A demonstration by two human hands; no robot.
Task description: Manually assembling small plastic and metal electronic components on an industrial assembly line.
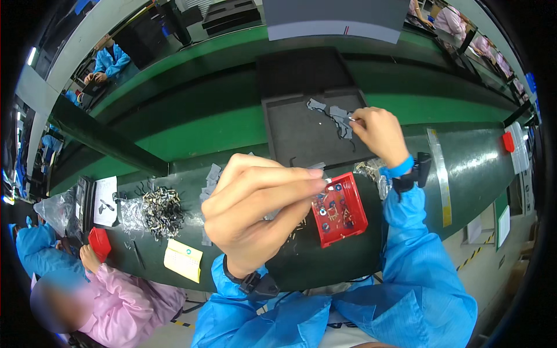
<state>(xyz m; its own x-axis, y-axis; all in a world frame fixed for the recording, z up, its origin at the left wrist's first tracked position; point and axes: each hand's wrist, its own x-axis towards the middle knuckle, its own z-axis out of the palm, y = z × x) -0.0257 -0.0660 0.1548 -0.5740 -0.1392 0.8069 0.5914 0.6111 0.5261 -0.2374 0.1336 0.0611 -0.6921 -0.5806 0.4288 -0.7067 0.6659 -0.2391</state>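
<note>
My left hand (258, 211) is raised large in front of me, its fingers pinched together. A small pale bit shows at its fingertips, too small to name. Below and beyond those fingertips sits a red bin (355, 223) with small metal parts inside. Farther off, my right hand (380, 133) has its thumb and fingers closed together over the black tray (293, 130). Its fingertips are at dark grey flat pieces (339, 114) lying in the tray, with something small and whitish between them. The left hand hides part of the table and more grey pieces (212, 177).
At left lie a heap of small metal parts (163, 211), a yellow note pad (183, 260), tweezers (138, 255) and a paper sheet (105, 200). A person in pink (130, 301) holds a red bin (99, 243). Clear bagged parts (374, 174) lie near my right wrist.
</note>
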